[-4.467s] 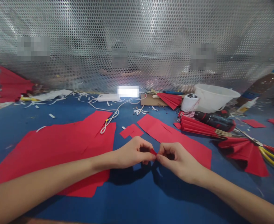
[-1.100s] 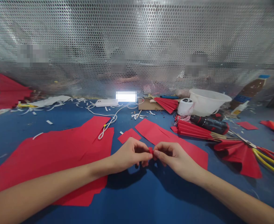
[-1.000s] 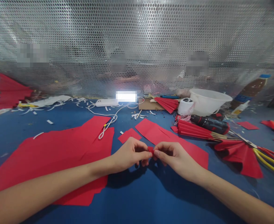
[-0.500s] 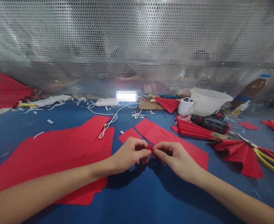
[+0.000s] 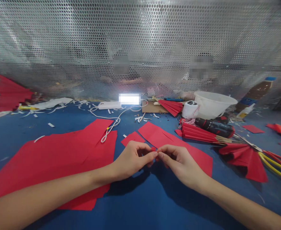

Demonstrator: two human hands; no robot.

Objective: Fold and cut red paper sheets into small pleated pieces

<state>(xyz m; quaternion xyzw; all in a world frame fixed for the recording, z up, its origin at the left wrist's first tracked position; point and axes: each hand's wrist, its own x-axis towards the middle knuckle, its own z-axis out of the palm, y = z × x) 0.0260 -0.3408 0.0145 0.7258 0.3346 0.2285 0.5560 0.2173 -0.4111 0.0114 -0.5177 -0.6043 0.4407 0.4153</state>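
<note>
My left hand (image 5: 133, 158) and my right hand (image 5: 178, 161) meet just above the blue table (image 5: 140, 204), fingertips touching. Both pinch a tiny folded piece of red paper (image 5: 153, 149), mostly hidden by the fingers. Behind the hands lies a long red paper strip (image 5: 178, 143) and a small red rectangle (image 5: 132, 138). Under my left forearm spread large red paper sheets (image 5: 56, 156).
Folded red paper fans (image 5: 200, 134) with wooden sticks, a dark power tool (image 5: 214, 126), yellow-handled scissors (image 5: 269, 156), a white bowl (image 5: 213, 103), a thread spool (image 5: 190, 109) and a brown bottle (image 5: 256, 92) crowd the right. A white cable (image 5: 111, 123) and paper scraps lie toward the perforated metal screen (image 5: 140, 48).
The hands have shifted slightly up and away while still pinching the small red piece; less of it shows between the fingertips now. Everything else stays put.
</note>
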